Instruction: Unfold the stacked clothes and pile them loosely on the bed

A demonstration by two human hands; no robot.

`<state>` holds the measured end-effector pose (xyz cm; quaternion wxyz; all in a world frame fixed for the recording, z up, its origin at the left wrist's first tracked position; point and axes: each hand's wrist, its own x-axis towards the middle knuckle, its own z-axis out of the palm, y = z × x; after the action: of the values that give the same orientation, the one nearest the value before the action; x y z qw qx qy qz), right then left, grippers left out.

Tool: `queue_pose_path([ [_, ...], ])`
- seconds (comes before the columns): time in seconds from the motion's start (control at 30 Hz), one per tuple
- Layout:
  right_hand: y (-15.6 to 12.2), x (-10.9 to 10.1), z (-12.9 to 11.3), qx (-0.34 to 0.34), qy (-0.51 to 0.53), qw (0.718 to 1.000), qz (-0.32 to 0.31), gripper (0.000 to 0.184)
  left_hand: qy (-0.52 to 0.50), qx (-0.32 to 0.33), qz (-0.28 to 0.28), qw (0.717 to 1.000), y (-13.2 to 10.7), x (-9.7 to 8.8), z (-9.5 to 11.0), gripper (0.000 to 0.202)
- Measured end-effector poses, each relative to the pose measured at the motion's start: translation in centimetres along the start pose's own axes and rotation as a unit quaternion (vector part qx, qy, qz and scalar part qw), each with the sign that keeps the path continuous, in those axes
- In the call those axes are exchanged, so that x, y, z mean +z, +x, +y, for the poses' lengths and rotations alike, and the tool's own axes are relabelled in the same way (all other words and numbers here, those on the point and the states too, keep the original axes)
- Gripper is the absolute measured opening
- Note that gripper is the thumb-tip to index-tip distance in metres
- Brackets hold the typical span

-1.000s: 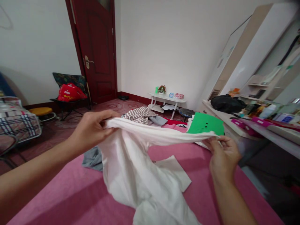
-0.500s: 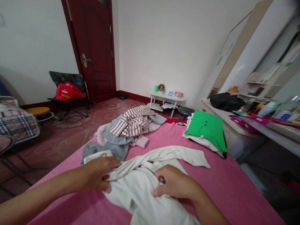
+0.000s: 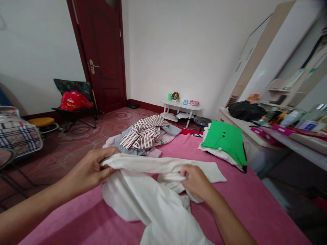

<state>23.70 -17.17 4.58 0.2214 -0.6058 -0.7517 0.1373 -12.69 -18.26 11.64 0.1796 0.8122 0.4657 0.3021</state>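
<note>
White garment (image 3: 150,197), just one, is gripped by two hands (image 3: 94,166).

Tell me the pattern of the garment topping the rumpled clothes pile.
The garment has dark stripes on white, best seen in the head view.

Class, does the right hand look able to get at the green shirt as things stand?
Probably yes: the green shirt lies uncovered atop a pile, though the right hand would likely have to release the white garment first.
</note>
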Motion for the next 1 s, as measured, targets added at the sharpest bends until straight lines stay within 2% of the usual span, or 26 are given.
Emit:
queue_pose_path([
  [0.03,0.2,-1.2,1.0,0.035,0.022,0.996,0.078,0.007,-0.005,0.001,0.036,0.999,-0.1,-0.7,0.3,0.016],
  [0.07,0.3,-2.6,2.1,0.075,0.041,0.981,0.176,0.005,-0.011,0.005,0.071,0.997,-0.1,-1.4,0.4,0.016],
  [0.1,0.3,-4.1,3.4,0.114,0.057,0.950,0.285,0.009,-0.018,0.007,0.100,0.995,-0.2,-1.9,0.6,0.017],
  [0.13,0.2,-5.5,4.6,0.148,0.075,0.907,0.387,0.015,-0.022,0.000,0.123,0.992,-0.2,-2.3,0.6,0.019],
  [0.17,0.0,-6.9,5.6,0.166,0.090,0.866,0.463,0.019,-0.029,-0.012,0.131,0.991,-0.2,-2.5,0.5,0.021],
  [0.2,-0.2,-8.0,6.4,0.170,0.095,0.839,0.507,0.022,-0.038,-0.027,0.124,0.991,-0.2,-2.6,0.4,0.023],
  [0.23,-0.4,-8.9,6.8,0.160,0.089,0.833,0.523,0.023,-0.047,-0.043,0.105,0.992,-0.2,-2.5,0.2,0.024],
  [0.27,-0.7,-9.6,6.7,0.140,0.067,0.842,0.517,0.024,-0.051,-0.056,0.083,0.994,-0.1,-2.3,-0.1,0.024],
  [0.33,-1.2,-10.1,5.0,0.108,0.005,0.883,0.457,0.024,-0.037,-0.061,0.051,0.996,0.0,-1.8,-0.8,0.018],
  [0.37,-1.5,-9.9,3.5,0.099,-0.011,0.913,0.396,0.023,-0.020,-0.055,0.049,0.997,0.1,-1.5,-1.2,0.014],
  [0.43,-2.3,-8.4,-0.2,0.081,0.003,0.975,0.205,0.019,0.009,-0.035,0.073,0.997,0.3,-1.2,-1.8,0.011],
  [0.47,-2.9,-7.2,-2.2,0.059,0.017,0.996,0.060,0.019,0.017,-0.027,0.093,0.995,0.4,-1.1,-2.1,0.011],
  [0.5,-3.5,-5.7,-4.0,0.040,0.012,0.997,-0.068,0.021,0.021,-0.023,0.113,0.993,0.5,-1.1,-2.3,0.012],
  [0.53,-4.1,-4.0,-5.6,0.020,-0.004,0.987,-0.162,0.026,0.023,-0.022,0.134,0.991,0.6,-1.2,-2.5,0.013],
  [0.57,-4.6,-2.4,-6.8,0.002,-0.034,0.974,-0.222,0.037,0.022,-0.022,0.154,0.988,0.8,-1.4,-2.6,0.014],
  [0.6,-5.0,-0.9,-7.7,-0.006,-0.063,0.965,-0.255,0.046,0.021,-0.024,0.170,0.985,0.9,-1.6,-2.7,0.015],
  [0.67,-5.4,0.8,-8.5,-0.025,-0.096,0.958,-0.270,0.053,0.026,-0.027,0.188,0.981,1.1,-2.0,-2.7,0.016],
  [0.7,-5.5,0.6,-8.7,-0.036,-0.090,0.958,-0.270,0.047,0.031,-0.029,0.191,0.981,1.1,-2.3,-2.7,0.016],
  [0.77,-5.7,-1.6,-8.7,-0.065,-0.032,0.959,-0.274,0.029,0.039,-0.037,0.196,0.979,0.8,-2.8,-2.5,0.019],
  [0.83,-5.9,-5.8,-8.7,-0.098,0.070,0.965,-0.234,0.018,0.027,-0.067,0.211,0.975,0.4,-3.3,-2.0,0.023],
  [0.87,-6.0,-7.9,-8.5,-0.112,0.122,0.974,-0.157,0.016,0.011,-0.094,0.219,0.971,0.2,-3.5,-1.6,0.027],
  [0.9,-6.0,-9.9,-8.2,-0.126,0.167,0.977,-0.032,0.016,-0.008,-0.124,0.223,0.967,0.1,-3.7,-1.3,0.032],
  [0.93,-5.8,-11.3,-7.7,-0.127,0.186,0.968,0.112,0.016,-0.026,-0.150,0.219,0.964,0.0,-3.7,-1.0,0.037],
  [0.97,-5.4,-12.2,-7.0,-0.120,0.179,0.943,0.255,0.016,-0.034,-0.167,0.209,0.963,0.1,-3.6,-0.9,0.041],
  [1.0,-4.7,-12.4,-6.0,-0.107,0.146,0.913,0.366,0.016,-0.025,-0.171,0.195,0.965,0.3,-3.4,-0.9,0.044],
])
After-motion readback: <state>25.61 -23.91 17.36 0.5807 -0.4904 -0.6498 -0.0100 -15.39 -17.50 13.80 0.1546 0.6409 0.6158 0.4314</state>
